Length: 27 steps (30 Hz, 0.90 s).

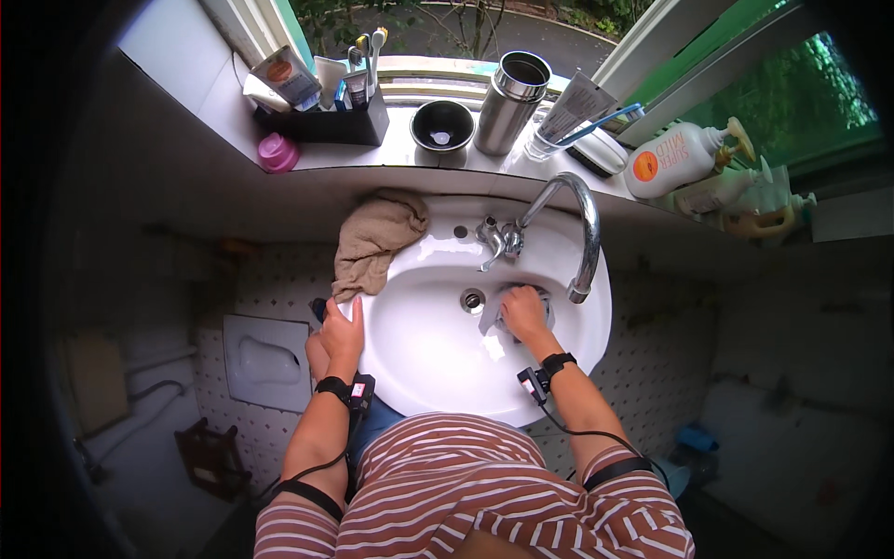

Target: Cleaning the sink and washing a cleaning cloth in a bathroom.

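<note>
Pressing down inside the white sink [419, 363], your right hand [523, 312] lies flat on a grey cloth [492, 320], its grip closed over the crumpled fabric against the basin's back wall, just under the curved chrome faucet [587, 233]. The cloth looks damp and bunched, mostly hidden by your fingers. Your left hand [343, 328] rests on the sink's left rim, grip curled over the edge. A brown towel [372, 244] hangs over the rim just beyond it. The drain [473, 300] sits just left of the cloth. Most of the bowl in front of your hands is bare porcelain; the faucet spout crowds the right side.
</note>
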Tool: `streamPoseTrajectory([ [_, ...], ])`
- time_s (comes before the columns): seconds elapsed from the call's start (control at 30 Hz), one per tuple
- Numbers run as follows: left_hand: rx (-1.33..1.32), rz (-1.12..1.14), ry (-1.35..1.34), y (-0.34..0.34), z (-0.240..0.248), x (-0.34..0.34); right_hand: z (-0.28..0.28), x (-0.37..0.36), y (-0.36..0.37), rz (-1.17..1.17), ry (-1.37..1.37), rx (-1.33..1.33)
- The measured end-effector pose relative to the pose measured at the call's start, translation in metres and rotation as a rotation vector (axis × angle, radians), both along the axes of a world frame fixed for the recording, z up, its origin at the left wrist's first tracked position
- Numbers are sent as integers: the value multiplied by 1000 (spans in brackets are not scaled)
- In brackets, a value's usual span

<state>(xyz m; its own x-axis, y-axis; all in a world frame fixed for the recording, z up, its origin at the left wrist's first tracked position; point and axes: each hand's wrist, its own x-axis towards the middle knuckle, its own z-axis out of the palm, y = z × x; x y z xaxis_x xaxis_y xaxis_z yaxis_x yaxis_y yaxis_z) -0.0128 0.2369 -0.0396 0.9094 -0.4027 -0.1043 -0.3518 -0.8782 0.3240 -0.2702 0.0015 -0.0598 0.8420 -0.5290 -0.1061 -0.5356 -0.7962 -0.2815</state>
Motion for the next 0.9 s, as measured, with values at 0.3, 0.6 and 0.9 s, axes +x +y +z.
streamPoseTrajectory([
  [0.3, -14, -7, -75, -1, 3, 2, 0, 20, 17, 132, -271, -58],
  [0.6, -7, 22, -14, 1, 3, 3, 2, 2, -13, -346, -294, 253],
  [0.9, -34, 27, -8, 2, 11, 3, 65, 23, -80, -880, -1132, 537],
])
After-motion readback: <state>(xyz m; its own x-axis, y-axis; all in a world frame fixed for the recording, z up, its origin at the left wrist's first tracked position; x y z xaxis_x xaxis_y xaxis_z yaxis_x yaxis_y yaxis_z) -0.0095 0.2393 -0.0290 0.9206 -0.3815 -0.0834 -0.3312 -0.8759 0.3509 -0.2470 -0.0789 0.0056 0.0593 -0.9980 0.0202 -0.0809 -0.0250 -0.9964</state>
